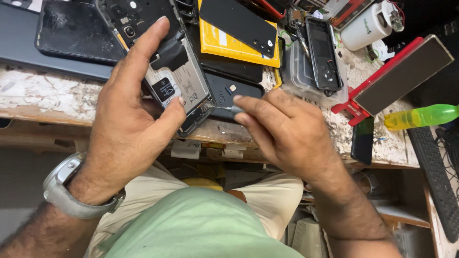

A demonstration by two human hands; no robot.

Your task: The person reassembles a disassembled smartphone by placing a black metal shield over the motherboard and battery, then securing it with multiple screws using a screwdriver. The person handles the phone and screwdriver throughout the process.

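My left hand [129,114] grips an opened phone [162,57] with its back cover off, so the battery and inner parts show. It is held tilted above the worn bench edge. My right hand [282,129] pinches a small screwdriver [224,108] whose thin tip touches the lower corner of the phone. A grey watch sits on my left wrist.
On the bench [43,93] lie a cracked dark phone [71,31], a yellow packet [229,45] under a black phone, a clear tray [306,71] holding a phone frame, a red stand [377,86], a green bottle [420,116], a white jar [366,26] and a keyboard [432,162].
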